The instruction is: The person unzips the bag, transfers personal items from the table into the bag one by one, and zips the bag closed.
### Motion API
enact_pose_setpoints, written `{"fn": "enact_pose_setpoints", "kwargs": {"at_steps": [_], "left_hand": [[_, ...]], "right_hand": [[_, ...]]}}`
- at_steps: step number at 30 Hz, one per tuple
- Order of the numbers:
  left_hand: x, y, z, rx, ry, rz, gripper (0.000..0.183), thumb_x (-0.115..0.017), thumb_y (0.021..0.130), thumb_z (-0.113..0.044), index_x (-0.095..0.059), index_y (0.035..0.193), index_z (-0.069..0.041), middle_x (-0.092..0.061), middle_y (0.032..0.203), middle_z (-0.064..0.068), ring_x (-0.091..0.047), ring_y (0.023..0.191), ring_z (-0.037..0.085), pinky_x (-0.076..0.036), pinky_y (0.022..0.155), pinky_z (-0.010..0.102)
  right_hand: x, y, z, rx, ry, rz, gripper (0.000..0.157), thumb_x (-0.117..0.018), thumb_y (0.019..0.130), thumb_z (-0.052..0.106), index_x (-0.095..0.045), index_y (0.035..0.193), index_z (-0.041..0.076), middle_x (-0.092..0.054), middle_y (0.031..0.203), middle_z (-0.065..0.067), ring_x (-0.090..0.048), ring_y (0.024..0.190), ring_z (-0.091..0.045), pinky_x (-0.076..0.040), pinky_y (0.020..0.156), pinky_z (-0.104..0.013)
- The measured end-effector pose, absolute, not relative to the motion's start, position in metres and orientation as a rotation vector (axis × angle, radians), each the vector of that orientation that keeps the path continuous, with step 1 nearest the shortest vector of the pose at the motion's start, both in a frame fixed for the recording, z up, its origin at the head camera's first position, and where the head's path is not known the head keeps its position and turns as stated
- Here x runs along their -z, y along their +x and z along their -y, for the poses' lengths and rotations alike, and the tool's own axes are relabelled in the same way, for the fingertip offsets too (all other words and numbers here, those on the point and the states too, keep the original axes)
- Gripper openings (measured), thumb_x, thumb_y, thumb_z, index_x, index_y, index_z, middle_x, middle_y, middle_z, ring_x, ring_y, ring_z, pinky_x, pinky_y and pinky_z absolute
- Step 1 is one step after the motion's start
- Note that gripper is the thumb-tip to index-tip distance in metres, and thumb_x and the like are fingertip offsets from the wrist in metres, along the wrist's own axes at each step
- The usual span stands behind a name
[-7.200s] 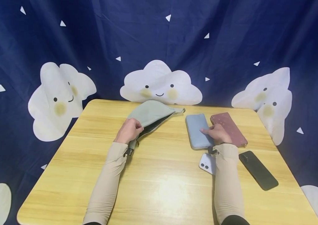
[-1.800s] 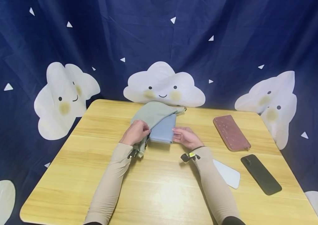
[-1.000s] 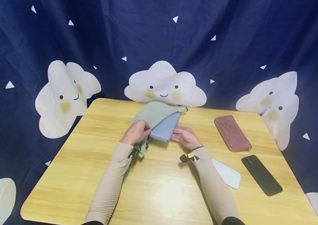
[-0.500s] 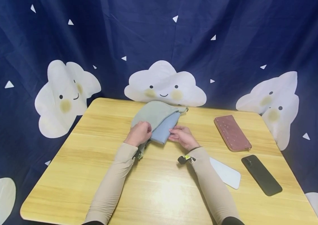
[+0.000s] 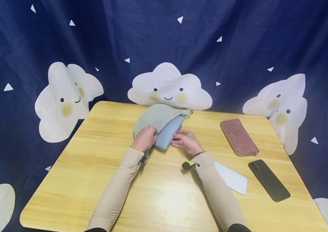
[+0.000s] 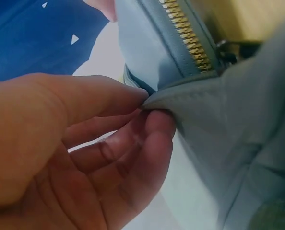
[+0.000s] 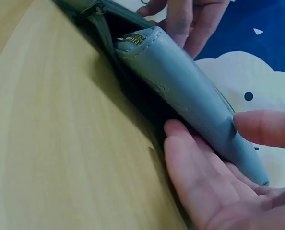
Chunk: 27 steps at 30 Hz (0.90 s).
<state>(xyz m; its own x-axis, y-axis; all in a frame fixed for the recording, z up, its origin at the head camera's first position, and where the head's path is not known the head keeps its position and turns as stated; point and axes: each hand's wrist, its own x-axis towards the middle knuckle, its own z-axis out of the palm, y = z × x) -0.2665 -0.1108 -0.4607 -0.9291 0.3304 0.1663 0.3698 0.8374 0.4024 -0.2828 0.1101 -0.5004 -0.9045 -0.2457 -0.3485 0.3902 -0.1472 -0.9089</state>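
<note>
A pale grey-green waist bag point(image 5: 158, 117) lies near the table's back edge, its long opening facing front right. The left hand point(image 5: 144, 138) pinches the fabric edge of that opening between thumb and fingertips, as the left wrist view shows. A light blue zip wallet point(image 5: 168, 133) sits partly inside the bag, its rounded spine outward and its brass zip point(image 6: 185, 36) against the bag's edge. My right hand point(image 5: 187, 141) holds the wallet's outer side, thumb on one face and fingers point(image 7: 195, 167) under the other. The wallet's inner part is hidden in the bag.
On the right lie a dark red wallet point(image 5: 239, 137), a black phone point(image 5: 269, 180) and a white phone point(image 5: 232, 178) partly covered by the right sleeve. All rest on a wooden table point(image 5: 74, 180) before a blue cloud-patterned curtain point(image 5: 152, 29).
The blue wallet has gone from the table's right side into the bag's mouth, carried by the right hand. Lately it has tilted and its spine has turned outward; the left hand has shifted slightly along the edge.
</note>
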Motion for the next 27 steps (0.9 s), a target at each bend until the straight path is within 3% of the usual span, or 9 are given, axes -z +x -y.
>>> {"fn": "enact_pose_setpoints", "kwargs": {"at_steps": [6, 27], "left_hand": [[0.459, -0.266, 0.11, 0.698, -0.596, 2.941, 0.041, -0.063, 0.09, -0.002, -0.041, 0.059, -0.016, -0.055, 0.067, 0.004, -0.05, 0.063, 0.018, -0.038, 0.054, 0.028], [0.451, -0.261, 0.102, 0.727, -0.65, 2.949, 0.038, -0.062, 0.091, -0.001, -0.044, 0.061, -0.016, -0.049, 0.064, 0.001, -0.049, 0.06, 0.015, -0.035, 0.052, 0.026]], "right_hand": [[0.503, -0.282, -0.108, 2.099, 0.202, -1.745, 0.052, -0.063, 0.1, 0.003, -0.037, 0.144, -0.007, -0.07, 0.087, -0.005, -0.074, 0.072, -0.014, -0.063, 0.076, -0.03], [0.5, -0.281, -0.107, 2.123, 0.194, -1.709, 0.055, -0.061, 0.101, 0.002, -0.037, 0.149, -0.008, -0.073, 0.084, -0.003, -0.075, 0.072, -0.012, -0.063, 0.075, -0.027]]}}
